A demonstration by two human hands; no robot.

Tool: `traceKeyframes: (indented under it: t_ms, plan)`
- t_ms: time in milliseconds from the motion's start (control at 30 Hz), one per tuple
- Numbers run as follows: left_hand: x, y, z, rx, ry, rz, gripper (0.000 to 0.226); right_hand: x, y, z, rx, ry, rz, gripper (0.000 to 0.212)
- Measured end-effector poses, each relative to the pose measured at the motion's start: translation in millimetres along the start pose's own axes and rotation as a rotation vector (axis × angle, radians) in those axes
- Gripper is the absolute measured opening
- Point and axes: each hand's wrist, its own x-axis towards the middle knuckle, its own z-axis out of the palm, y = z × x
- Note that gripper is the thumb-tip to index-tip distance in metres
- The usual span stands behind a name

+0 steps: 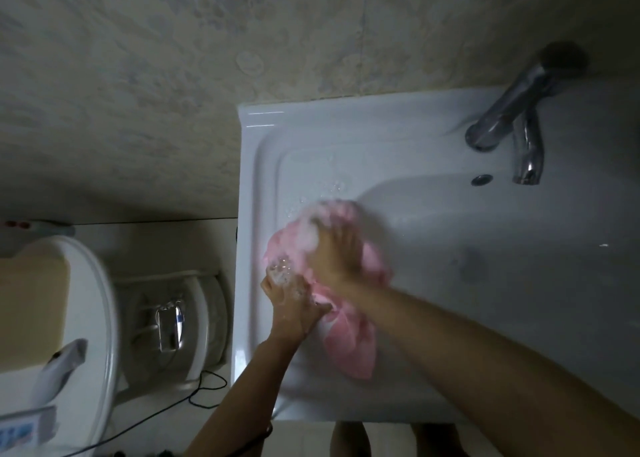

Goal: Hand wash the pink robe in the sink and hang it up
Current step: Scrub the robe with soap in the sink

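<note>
Pink robe, sudsy, on sink ledge

sink: white | pink robe: bunched, sudsy, on left ledge | faucet: chrome, back rim

— What is shown, and where?
— A sink is set against a wall, right of a toilet. A tap is mounted at its back right.
— And in the sink?
— A robe is bunched at the left side. The right hand is laid on top, the left hand at its left edge. A cable is run over the floor by the toilet.
</note>
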Motion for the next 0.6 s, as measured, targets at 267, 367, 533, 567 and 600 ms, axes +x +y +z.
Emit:
traceKeyframes:
  t_ms: [267,367,533,567,600]
  plan:
    - [-3,0,-2,-0.098,-0.075,-0.081,0.107,-36,-20,-41,0.165,-0.014,0.159,0.025]
    - [-5,-5,5,-0.137,0.025,-0.149,0.104,-32,-14,-26,-0.005,-0.025,0.044,0.039]
    - [12,10,-8,-0.074,0.049,0.016,0.083,74,1,-31,-0.101,-0.253,0.107,0.032]
    - [12,11,-9,-0.065,0.070,0.042,0.083,76,3,-34,0.062,-0.288,0.168,0.030]
    - [14,9,-10,-0.082,0.096,0.093,0.079,72,8,-39,0.309,-0.306,0.240,0.031]
